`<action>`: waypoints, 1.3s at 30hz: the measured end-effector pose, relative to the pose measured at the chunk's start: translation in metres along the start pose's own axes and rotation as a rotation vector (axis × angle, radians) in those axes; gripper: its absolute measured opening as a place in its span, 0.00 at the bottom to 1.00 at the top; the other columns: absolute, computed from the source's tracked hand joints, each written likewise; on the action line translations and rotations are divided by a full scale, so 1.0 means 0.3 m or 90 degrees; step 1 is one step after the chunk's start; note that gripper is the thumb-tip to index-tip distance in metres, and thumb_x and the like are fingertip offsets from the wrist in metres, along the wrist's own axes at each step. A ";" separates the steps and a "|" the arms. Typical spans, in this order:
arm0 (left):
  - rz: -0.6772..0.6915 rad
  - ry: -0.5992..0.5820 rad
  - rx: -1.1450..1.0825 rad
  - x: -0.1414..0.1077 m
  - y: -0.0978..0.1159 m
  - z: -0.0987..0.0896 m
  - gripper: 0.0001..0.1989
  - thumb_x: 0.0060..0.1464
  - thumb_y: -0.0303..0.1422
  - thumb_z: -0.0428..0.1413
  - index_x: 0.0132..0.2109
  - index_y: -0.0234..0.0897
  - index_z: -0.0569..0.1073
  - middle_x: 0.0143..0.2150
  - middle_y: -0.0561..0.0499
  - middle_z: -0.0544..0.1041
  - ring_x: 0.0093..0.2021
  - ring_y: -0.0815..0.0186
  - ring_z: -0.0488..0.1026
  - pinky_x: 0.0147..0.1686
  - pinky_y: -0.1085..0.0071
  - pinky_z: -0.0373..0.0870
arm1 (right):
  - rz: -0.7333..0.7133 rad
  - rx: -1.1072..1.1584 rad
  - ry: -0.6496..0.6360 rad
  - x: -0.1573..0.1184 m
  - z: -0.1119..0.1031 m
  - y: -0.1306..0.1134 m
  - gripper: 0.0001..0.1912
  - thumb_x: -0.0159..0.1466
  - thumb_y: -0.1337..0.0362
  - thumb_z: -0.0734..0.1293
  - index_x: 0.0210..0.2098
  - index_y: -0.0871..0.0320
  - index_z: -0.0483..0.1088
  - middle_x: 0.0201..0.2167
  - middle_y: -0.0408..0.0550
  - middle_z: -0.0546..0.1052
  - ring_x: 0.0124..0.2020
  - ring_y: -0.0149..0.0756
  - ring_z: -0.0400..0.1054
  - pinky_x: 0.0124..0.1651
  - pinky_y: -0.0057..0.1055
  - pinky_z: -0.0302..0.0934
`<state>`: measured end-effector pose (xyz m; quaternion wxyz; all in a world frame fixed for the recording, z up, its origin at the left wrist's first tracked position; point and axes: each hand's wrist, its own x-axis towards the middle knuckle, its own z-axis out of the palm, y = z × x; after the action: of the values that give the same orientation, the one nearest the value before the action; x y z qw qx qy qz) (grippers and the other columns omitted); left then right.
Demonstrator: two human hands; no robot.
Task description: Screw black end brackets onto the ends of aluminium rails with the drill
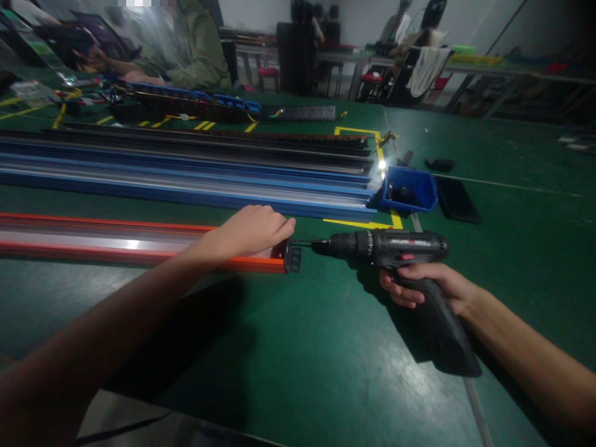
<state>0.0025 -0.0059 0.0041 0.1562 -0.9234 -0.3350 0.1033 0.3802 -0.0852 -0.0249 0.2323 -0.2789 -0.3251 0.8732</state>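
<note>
My right hand (pixel 419 285) is wrapped around the handle of a black cordless drill (pixel 410 245), which lies level and points left. Its long thin bit (pixel 307 242) reaches the black end cap (pixel 293 257) of an orange metal rail (pixel 251 265). My left hand (pixel 254 230) is closed over the rail close to that end, its fingers partly hidden on the far side. The rail lies along the green table and runs out of view on the left. Whether a screw sits at the bit's tip is too small to tell.
Behind the orange rail lie several blue rails (pixel 186 189) and dark rails (pixel 233 144). A blue bin (pixel 426 189) with small dark parts stands at their right end, beside a flat black object (pixel 459 200). Across the table a person in a green sleeve (pixel 200 49) works.
</note>
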 end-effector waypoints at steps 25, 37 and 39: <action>-0.013 0.002 -0.037 -0.001 0.001 -0.008 0.18 0.71 0.32 0.43 0.52 0.34 0.77 0.34 0.43 0.81 0.31 0.58 0.78 0.29 0.68 0.65 | -0.010 -0.001 -0.011 0.002 -0.017 0.008 0.13 0.69 0.63 0.71 0.44 0.70 0.79 0.35 0.53 0.77 0.23 0.22 0.63 0.31 0.21 0.68; 0.004 -0.010 0.003 -0.002 -0.001 -0.007 0.18 0.70 0.31 0.45 0.55 0.34 0.77 0.34 0.43 0.82 0.32 0.55 0.79 0.28 0.67 0.63 | 0.000 0.021 -0.026 -0.001 -0.021 0.008 0.12 0.70 0.65 0.70 0.46 0.70 0.79 0.36 0.53 0.76 0.23 0.22 0.63 0.33 0.22 0.68; 0.000 -0.016 0.011 -0.002 0.000 -0.008 0.18 0.70 0.31 0.45 0.55 0.34 0.77 0.33 0.43 0.81 0.32 0.55 0.79 0.28 0.67 0.63 | -0.002 0.016 -0.029 0.000 -0.022 0.007 0.12 0.70 0.64 0.70 0.45 0.70 0.79 0.36 0.53 0.76 0.23 0.21 0.63 0.32 0.22 0.68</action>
<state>0.0027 -0.0068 0.0064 0.1603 -0.9206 -0.3359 0.1179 0.3839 -0.0839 -0.0305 0.2299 -0.2556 -0.3195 0.8830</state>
